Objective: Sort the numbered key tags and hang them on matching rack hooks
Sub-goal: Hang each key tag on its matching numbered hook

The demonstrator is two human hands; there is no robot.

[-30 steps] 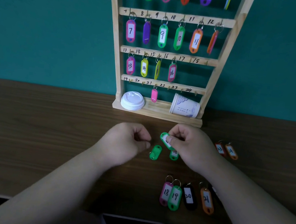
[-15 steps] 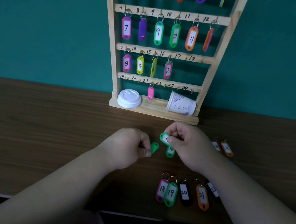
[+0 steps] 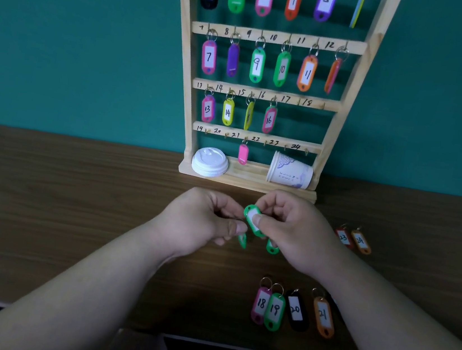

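My right hand (image 3: 295,233) pinches a green key tag (image 3: 253,218) with a white label, held tilted above the table. My left hand (image 3: 202,224) pinches the ring of a second green tag (image 3: 242,240), which hangs edge-on below its thumb. A third green tag (image 3: 272,246) peeks out under my right hand. The wooden rack (image 3: 271,37) stands just behind, with tags on most upper hooks; hooks 17 and 18 are bare. On the bottom row a lone pink tag (image 3: 243,154) hangs.
Tags 18 (image 3: 260,305), 19 (image 3: 274,311), 20 (image 3: 295,311) and 21 (image 3: 322,316) lie in a row near the brown table's (image 3: 74,198) front edge. Tags 23 (image 3: 343,237) and 24 (image 3: 360,241) lie at the right. A white lid (image 3: 210,162) and a tipped paper cup (image 3: 290,171) sit on the rack's base.
My left hand reached the green tag lying on the table, pinched its ring and lifted it. My right hand kept hold of its labelled green tag.
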